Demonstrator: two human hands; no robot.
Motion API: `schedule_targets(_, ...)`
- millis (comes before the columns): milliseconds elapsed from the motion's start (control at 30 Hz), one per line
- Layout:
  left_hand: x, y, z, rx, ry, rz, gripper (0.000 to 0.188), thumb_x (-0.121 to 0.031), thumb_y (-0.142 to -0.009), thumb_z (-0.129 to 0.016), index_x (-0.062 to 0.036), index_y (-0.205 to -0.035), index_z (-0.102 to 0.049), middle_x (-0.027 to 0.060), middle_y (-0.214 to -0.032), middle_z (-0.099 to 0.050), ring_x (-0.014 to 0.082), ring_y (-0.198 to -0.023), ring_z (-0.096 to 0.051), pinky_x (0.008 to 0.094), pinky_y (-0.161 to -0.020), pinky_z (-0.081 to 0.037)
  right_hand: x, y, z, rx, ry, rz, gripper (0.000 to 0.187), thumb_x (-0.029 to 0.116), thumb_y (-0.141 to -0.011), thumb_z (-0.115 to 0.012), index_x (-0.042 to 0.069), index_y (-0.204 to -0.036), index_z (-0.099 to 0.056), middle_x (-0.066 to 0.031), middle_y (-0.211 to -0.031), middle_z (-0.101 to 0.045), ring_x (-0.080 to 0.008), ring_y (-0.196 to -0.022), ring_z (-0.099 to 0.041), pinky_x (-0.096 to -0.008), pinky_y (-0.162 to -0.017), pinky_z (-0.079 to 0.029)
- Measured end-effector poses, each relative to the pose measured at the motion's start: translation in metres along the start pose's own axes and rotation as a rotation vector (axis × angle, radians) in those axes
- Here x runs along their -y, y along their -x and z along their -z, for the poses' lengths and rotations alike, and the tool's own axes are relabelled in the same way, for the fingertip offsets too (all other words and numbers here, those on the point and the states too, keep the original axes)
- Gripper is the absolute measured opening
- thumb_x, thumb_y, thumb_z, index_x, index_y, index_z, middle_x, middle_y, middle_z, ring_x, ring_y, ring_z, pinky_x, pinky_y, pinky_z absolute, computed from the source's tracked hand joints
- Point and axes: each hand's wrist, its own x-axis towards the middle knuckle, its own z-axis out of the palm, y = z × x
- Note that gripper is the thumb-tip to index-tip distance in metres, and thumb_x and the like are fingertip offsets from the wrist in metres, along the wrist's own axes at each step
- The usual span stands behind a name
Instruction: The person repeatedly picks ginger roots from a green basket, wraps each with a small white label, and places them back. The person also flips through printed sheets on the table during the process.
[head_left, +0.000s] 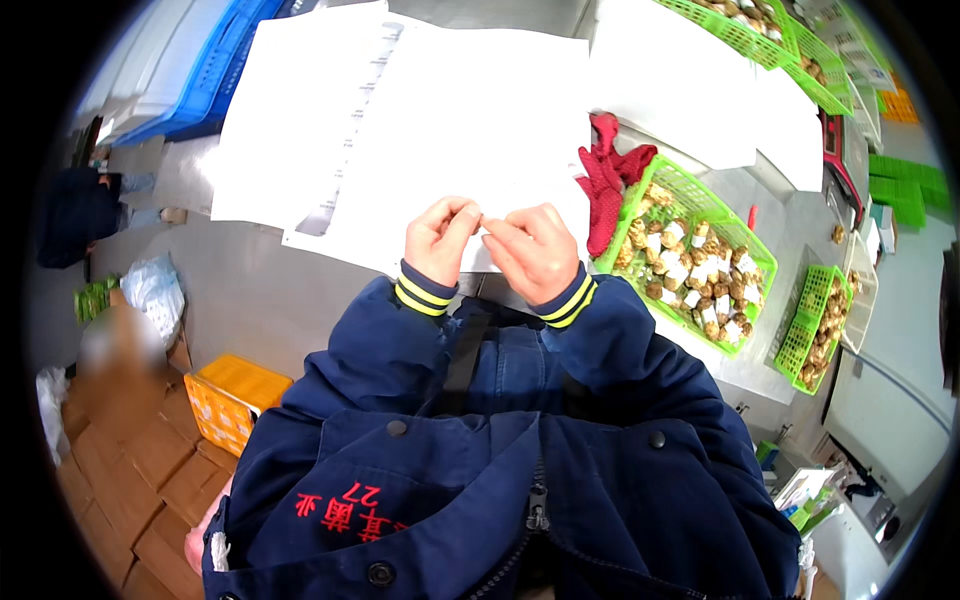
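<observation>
My left hand and my right hand meet fingertip to fingertip above the near edge of a large white sheet. Both are closed in a pinch. Whatever lies between the fingers, if anything, is too small to make out. Just right of my right hand, a dark red knitted glove lies crumpled against a green plastic basket. Inside that basket are many brown-and-white mushrooms, several with white bands around them.
A second green basket of mushrooms stands farther right, and more green baskets sit at the far right. Blue crates stand far left. On the left floor side are a yellow crate, cardboard boxes and another person.
</observation>
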Motion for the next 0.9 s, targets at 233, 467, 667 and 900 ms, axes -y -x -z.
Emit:
schedule_targets(233,-0.012,-0.004,-0.017,0.138,-0.393,-0.165,0.011,-0.009,-0.083,-0.055,0.0013,-0.084,-0.058,0.0054,-0.077,-0.056,0.0108,-0.069,-0.05,0.0234,-0.064,-0.042,-0.047,0.026,0.068,-0.146,-0.325,-0.814,0.053,0.02,-0.067,-0.077,0.002,-0.11,-0.053,0.0007,-0.07,-0.046,-0.0043,-0.057,-0.04,-0.0181,-0.051,-0.036)
schedule_targets(467,-0.017,-0.012,-0.047,0.331,-0.481,-0.19,0.01,-0.009,-0.083,-0.056,0.0009,-0.085,-0.059,0.0064,-0.075,-0.056,0.0125,-0.067,-0.05,0.0237,-0.064,-0.042,-0.057,0.056,0.117,-0.186,-0.495,-0.779,0.008,0.008,-0.074,-0.069,0.001,-0.078,-0.065,-0.0006,-0.071,-0.051,-0.0078,-0.061,-0.045,-0.0221,-0.056,-0.036)
schedule_targets(667,-0.003,-0.027,-0.098,0.387,-0.398,-0.049,0.03,-0.019,-0.085,-0.058,0.0019,-0.107,-0.057,0.0063,-0.073,-0.059,0.0108,-0.066,-0.052,0.0226,-0.061,-0.042,-0.05,0.092,0.178,-0.341,-0.246,-0.657,0.005,0.002,-0.074,-0.066,0.002,-0.075,-0.062,-0.0002,-0.066,-0.05,-0.0059,-0.058,-0.042,-0.02,-0.054,-0.034)
schedule_targets(900,0.026,-0.073,-0.202,0.641,-1.031,-0.737,0.026,-0.011,-0.075,-0.059,-0.0025,-0.1,-0.057,0.0109,-0.078,-0.056,0.0248,-0.073,-0.057,0.0342,-0.064,-0.046,-0.055,0.155,0.235,-0.941,-0.314,-0.915,0.009,0.007,-0.081,-0.063,-0.001,-0.085,-0.062,0.0019,-0.072,-0.056,-0.0034,-0.062,-0.044,-0.0164,-0.057,-0.034)
